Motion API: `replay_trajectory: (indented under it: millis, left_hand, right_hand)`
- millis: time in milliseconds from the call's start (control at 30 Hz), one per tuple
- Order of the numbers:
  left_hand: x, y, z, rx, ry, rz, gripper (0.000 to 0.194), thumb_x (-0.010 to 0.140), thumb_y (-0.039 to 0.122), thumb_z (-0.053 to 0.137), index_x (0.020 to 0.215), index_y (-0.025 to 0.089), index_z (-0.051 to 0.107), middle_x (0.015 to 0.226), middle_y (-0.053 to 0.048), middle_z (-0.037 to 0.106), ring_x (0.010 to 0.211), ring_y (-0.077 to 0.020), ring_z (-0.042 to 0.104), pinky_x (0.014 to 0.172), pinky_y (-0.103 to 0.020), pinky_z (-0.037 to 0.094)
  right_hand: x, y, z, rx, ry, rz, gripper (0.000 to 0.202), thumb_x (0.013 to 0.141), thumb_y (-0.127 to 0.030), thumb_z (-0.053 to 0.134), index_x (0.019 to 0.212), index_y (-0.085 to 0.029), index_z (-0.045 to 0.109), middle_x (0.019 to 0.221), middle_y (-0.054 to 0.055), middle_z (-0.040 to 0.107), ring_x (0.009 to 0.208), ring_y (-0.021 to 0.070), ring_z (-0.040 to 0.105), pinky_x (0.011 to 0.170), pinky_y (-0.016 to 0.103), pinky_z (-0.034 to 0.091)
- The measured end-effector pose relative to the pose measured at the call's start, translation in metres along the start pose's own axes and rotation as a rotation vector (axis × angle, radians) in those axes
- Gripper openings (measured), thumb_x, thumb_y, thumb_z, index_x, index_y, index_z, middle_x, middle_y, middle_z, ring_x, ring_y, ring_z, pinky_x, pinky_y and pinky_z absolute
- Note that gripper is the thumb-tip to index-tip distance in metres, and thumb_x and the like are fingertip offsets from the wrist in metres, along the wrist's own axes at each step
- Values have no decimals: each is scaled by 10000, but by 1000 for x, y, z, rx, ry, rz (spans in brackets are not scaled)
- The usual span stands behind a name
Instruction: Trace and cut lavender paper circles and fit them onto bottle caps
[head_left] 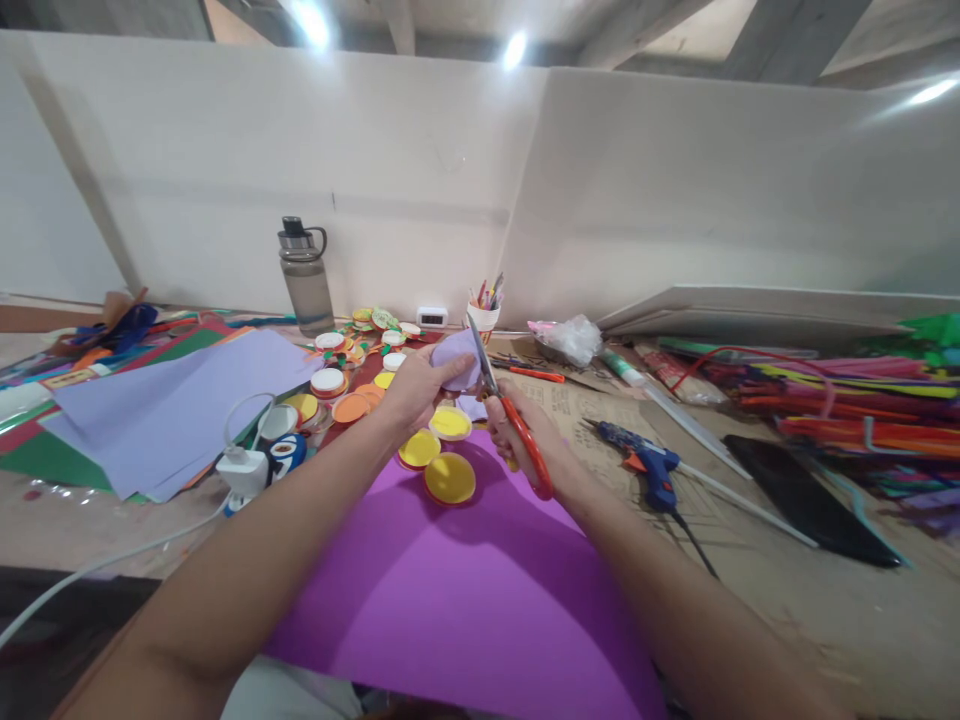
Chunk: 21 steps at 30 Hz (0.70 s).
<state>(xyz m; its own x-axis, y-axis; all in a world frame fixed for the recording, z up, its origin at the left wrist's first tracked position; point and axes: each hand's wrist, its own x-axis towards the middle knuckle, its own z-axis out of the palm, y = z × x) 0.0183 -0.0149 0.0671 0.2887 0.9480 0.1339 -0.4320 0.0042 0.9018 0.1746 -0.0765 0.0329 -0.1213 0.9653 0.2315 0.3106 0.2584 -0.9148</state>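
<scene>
My left hand (pixel 420 385) is closed on a small piece of light purple paper (pixel 459 358), held up above the table. Red-handled scissors (pixel 527 440) are in my right hand (pixel 517 425), with the blades pointing up and away, right beside the paper's right edge. Beneath my hands a large purple sheet (pixel 465 600) covers the table's near part. Three yellow discs lie at its far end, the nearest one (pixel 450 478) having a red rim. Another light purple scrap (pixel 472 407) shows just behind them, partly hidden by my hands.
Light purple sheets (pixel 187 400), a white charger (pixel 244 470) with its cable and a water bottle (pixel 306 280) stand or lie left. More discs (pixel 352 405) sit beyond my left forearm. On the right are a blue glue gun (pixel 652 470), a black tray (pixel 806 495) and colourful stems (pixel 840 400).
</scene>
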Motion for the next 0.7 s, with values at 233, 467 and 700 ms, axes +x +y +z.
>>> replay_trajectory:
  millis: [233, 467, 700]
  left_hand:
    - [0, 4, 1, -22, 28, -30, 354, 609, 234, 875, 878, 117, 677, 745, -28, 707, 593, -117, 624, 560, -235, 500]
    - [3, 11, -5, -8, -10, -75, 328, 598, 169, 876, 854, 105, 682, 735, -33, 713, 604, -125, 643, 586, -237, 537]
    - [6, 16, -14, 64, -32, -97, 390, 560, 207, 909, 874, 117, 696, 725, -19, 696, 581, -105, 624, 508, -190, 477]
  right_hand:
    - [-4, -5, -2, 88, -60, 13, 264, 923, -494, 545, 910, -242, 469, 655, -63, 439, 492, 105, 388, 466, 247, 352]
    - [-5, -7, -1, 118, -57, 67, 285, 924, -518, 537, 901, -244, 464, 635, -72, 406, 473, 92, 362, 447, 229, 340]
    - [-5, -8, -3, 81, -69, 35, 290, 923, -516, 531, 859, -247, 441, 617, -73, 417, 453, 84, 355, 422, 218, 310]
